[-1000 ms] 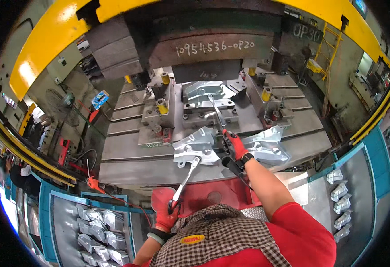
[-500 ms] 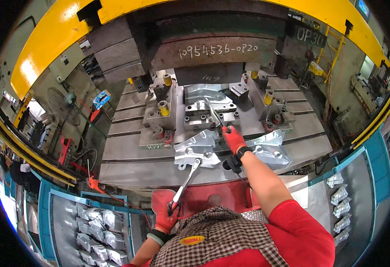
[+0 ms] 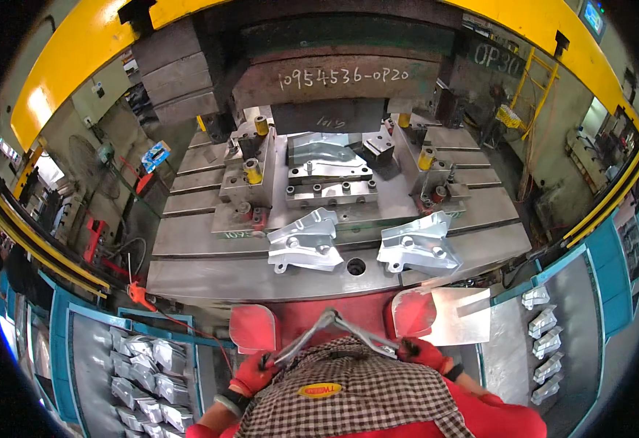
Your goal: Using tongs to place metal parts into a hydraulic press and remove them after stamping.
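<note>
My left hand (image 3: 253, 374), in a red glove, is closed round the dark grip of a long silvery metal tool (image 3: 301, 344). My right hand (image 3: 423, 353), gloved alike, grips a similar long metal tool (image 3: 367, 337). The two tools slant together in front of my checked apron, their far ends meeting or overlapping; whether they touch I cannot tell. Beyond them, on the press bed (image 3: 261, 281), lie a left bent sheet-metal part (image 3: 306, 244) and a right one (image 3: 416, 247). Farther in, another formed sheet-metal piece (image 3: 326, 155) sits on the lower die (image 3: 332, 193).
The dark upper die (image 3: 341, 80) hangs over the lower die, flanked by yellow-topped posts (image 3: 252, 172). Red guards (image 3: 255, 327) stand at the bed's front. Stacked metal parts (image 3: 151, 372) lie on the left side table; several more (image 3: 545, 343) line the right one.
My right hand has drawn back from the die with its tool to my apron. My left hand's tool has left the left part and come back too. The view has shifted slightly.
</note>
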`<state>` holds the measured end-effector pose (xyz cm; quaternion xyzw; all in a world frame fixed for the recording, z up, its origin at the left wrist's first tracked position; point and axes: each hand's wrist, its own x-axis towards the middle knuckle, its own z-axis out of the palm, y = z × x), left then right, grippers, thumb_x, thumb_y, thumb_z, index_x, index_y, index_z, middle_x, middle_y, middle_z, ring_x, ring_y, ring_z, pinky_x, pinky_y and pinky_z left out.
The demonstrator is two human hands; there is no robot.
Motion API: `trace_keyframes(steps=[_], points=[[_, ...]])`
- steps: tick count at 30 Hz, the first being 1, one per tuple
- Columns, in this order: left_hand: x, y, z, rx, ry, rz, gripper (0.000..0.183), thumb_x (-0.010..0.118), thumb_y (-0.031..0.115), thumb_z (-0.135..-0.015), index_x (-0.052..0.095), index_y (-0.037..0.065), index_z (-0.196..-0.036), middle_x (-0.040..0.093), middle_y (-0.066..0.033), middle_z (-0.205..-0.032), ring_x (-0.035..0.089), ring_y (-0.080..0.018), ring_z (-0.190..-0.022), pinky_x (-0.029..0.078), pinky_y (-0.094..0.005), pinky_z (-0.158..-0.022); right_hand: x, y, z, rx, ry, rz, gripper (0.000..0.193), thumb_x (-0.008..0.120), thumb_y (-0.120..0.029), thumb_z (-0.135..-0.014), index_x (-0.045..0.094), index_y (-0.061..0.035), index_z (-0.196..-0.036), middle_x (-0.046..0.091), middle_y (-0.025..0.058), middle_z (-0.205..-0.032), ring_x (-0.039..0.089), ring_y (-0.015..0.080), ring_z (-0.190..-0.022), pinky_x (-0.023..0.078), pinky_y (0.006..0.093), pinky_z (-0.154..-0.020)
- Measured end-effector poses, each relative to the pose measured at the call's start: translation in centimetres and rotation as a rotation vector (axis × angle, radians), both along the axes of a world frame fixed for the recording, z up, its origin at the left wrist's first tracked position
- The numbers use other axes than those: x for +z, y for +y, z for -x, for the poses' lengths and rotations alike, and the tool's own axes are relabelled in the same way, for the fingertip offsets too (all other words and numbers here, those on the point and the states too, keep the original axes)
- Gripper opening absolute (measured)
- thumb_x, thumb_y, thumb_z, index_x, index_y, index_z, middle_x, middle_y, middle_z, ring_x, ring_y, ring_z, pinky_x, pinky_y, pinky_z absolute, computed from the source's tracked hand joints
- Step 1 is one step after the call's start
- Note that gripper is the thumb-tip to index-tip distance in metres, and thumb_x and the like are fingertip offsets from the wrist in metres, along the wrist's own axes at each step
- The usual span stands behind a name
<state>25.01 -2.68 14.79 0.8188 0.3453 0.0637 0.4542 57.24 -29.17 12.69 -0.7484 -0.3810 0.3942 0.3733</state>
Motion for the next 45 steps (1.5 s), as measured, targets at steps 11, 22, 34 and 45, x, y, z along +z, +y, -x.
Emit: trace_keyframes(steps=[11,22,34,45], points=[[-7.0,0.9,1.5,-0.004,0.319,-0.384,0.046,0.062,0.035,-0.068,0.059,0.017,-0.111,0.048,-0.0153,-0.125,0.035,-0.0384,-0.121,0.016,-0.0553,-0.102,-2.4,-1.2,-1.3,0.142,-0.843,0.107,0.038,0.057,-0.035,-0.075,0.056,-0.0095,-0.103,0.048,0.0152,-0.116,0.041,0.0367,-0.112,0.035,0.0480,-0.091],[-8.3,0.7,0.4,0.073,0.287,-0.454,0.044,0.063,0.032,-0.073,0.057,0.009,-0.109,0.054,-0.0183,-0.114,0.045,-0.0408,-0.109,0.034,-0.0485,-0.093,-2.5,0.4,-3.1,0.227,-0.627,0.258,0.035,0.053,-0.038,-0.079,0.063,-0.0118,-0.101,0.062,0.0147,-0.098,0.059,0.0315,-0.093,0.045,0.0427,-0.081],[-7.9,0.8,0.4,0.020,0.207,-0.565,0.043,0.060,0.031,-0.073,0.056,0.009,-0.110,0.054,-0.0187,-0.113,0.047,-0.0405,-0.107,0.037,-0.0476,-0.090,-1.0,1.4,-2.6,0.157,-0.608,0.289,0.027,0.056,-0.029,-0.076,0.058,-0.0117,-0.097,0.061,0.0126,-0.096,0.058,0.0330,-0.089,0.047,0.0436,-0.074],[-4.5,0.7,-0.1,-0.015,0.093,-0.614,0.034,0.060,0.032,-0.077,0.060,0.007,-0.099,0.060,-0.0178,-0.102,0.053,-0.0381,-0.099,0.041,-0.0450,-0.086,0.8,-0.6,-2.0,0.074,-0.603,0.265,0.023,0.058,-0.034,-0.077,0.062,-0.0175,-0.092,0.063,0.0107,-0.090,0.060,0.0323,-0.085,0.048,0.0442,-0.072]])
